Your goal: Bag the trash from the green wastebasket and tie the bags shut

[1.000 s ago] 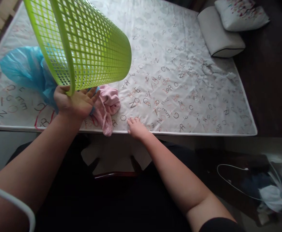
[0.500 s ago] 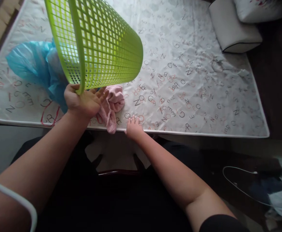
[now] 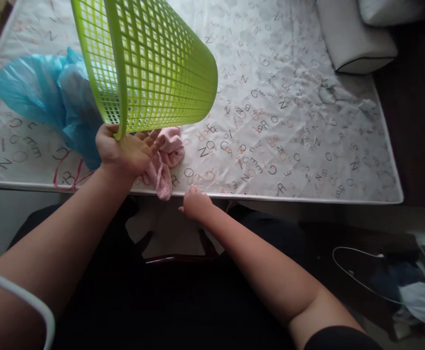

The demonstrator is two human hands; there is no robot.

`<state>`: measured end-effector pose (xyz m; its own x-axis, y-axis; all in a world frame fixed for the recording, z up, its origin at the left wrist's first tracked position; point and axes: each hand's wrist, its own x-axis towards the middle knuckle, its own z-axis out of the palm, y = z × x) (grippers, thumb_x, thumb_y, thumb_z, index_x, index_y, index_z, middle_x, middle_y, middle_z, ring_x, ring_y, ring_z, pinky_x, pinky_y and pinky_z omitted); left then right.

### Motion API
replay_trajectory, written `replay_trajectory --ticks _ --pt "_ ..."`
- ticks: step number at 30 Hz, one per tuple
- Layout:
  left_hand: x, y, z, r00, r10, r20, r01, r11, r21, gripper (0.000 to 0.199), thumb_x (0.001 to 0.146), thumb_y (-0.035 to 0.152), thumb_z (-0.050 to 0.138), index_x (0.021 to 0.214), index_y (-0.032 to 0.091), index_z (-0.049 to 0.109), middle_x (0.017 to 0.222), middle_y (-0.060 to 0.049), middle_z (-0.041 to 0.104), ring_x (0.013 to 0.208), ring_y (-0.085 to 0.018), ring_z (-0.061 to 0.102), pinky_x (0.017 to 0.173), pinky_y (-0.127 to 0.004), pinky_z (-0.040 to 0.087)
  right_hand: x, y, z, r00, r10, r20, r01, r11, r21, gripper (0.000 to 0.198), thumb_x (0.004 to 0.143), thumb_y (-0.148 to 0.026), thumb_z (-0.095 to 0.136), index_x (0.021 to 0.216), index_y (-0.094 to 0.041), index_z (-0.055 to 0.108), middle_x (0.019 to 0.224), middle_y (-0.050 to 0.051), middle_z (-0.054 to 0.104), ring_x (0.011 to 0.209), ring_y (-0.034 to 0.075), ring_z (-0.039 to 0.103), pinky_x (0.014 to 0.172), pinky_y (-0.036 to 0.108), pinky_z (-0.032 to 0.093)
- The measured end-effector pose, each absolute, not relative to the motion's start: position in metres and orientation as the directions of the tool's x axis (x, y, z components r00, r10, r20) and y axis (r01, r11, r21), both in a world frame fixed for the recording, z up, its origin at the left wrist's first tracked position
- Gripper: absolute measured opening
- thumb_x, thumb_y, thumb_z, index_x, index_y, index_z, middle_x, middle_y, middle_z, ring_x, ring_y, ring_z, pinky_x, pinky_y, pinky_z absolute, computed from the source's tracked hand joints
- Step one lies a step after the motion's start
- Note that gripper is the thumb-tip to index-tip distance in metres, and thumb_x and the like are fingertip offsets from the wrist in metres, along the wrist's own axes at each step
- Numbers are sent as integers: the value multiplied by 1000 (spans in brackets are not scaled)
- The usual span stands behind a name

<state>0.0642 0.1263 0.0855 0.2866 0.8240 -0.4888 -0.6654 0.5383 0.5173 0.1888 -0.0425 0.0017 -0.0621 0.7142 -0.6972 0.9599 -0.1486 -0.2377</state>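
Note:
My left hand (image 3: 125, 150) supports a bright green plastic mesh basket (image 3: 168, 68) from below, its palm turned up and the thumb at the rim. The basket lies on its side in the air, mouth to the left. Under it a crumpled pink cloth (image 3: 171, 148) lies by my left fingertips and hangs slightly over the mattress edge. Left of the basket is a blue plastic bag (image 3: 41, 92), partly hidden behind the rim. My right hand (image 3: 196, 203) rests at the front edge of the letter-printed mattress (image 3: 296, 141), holding nothing, with its fingers loosely bent.
A red string (image 3: 56, 177) lies near the front left edge. At the back right are a grey cushion block (image 3: 356, 41) and a white pillow (image 3: 390, 10). A white cable (image 3: 358, 249) and a white crumpled item (image 3: 419, 301) are at the lower right.
My right hand has drawn back slightly toward me, to the mattress edge, with its fingers less spread. The basket stays held by my left hand. The view has shifted a little.

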Motion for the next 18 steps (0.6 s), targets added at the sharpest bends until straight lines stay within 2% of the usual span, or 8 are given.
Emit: replay_trajectory --ticks 5,9,14,18 --pt "65 126 81 292 830 -474 -663 533 525 29 72 37 55 95 19 53 117 -19 63 137 -40 57 95 -46 63 190 -43 8 -93 712 -696 955 -133 -264 73 103 -54 65 156 -5 54 172 31 35 154 41 49 117 50 52" --pt "69 122 84 340 818 -464 -624 565 540 36 71 32 55 104 18 60 123 -20 66 138 -41 59 98 -52 63 190 -45 8 -124 713 -690 954 -106 -281 72 105 -52 64 157 -4 52 170 32 39 154 42 50 118 51 51" --pt "79 115 90 456 719 -525 -453 695 558 38 73 27 59 111 26 68 125 -16 74 133 -43 65 104 -63 60 187 -43 10 -171 701 -693 953 -61 -296 59 106 -44 64 154 -11 57 168 32 41 151 42 53 115 52 53" --pt "90 106 74 427 676 -600 -267 728 631 49 71 15 62 119 22 70 119 -16 77 119 -41 73 99 -59 63 188 -43 9 -176 703 -689 945 -75 -318 53 104 -43 66 147 -13 61 167 31 44 150 42 54 114 53 53"
